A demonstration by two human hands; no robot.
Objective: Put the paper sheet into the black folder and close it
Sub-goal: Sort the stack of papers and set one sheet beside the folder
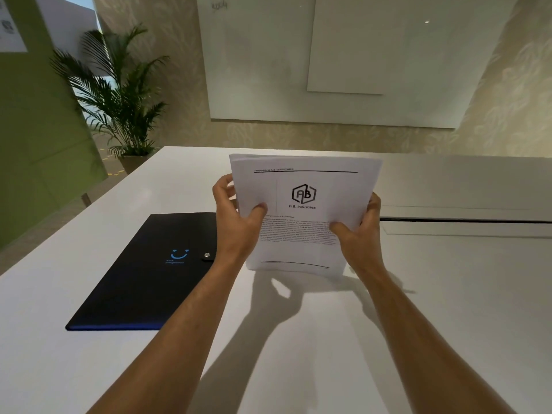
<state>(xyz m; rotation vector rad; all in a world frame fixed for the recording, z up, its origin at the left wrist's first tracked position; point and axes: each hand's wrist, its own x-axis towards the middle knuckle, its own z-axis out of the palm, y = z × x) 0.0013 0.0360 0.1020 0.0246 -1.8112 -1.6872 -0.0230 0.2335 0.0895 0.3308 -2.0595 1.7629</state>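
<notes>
Paper up in both my hands, folder shut on the counter

I hold the paper sheet [304, 210] up in the middle of the frame, its bottom edge just above the white counter [448, 294]. My left hand [236, 222] pinches its left edge, thumb on the front and fingers behind; my right hand [358, 231] pinches the right edge the same way. Both arms reach straight out from the bottom of the frame. The paper is light and floppy (it looks like more than one page), so I think holding both sides keeps it flat. The black folder [143, 276] lies at the lower left, closed, with its snap strap [207, 256] fastened. I think one hand must let go to open that.
</notes>
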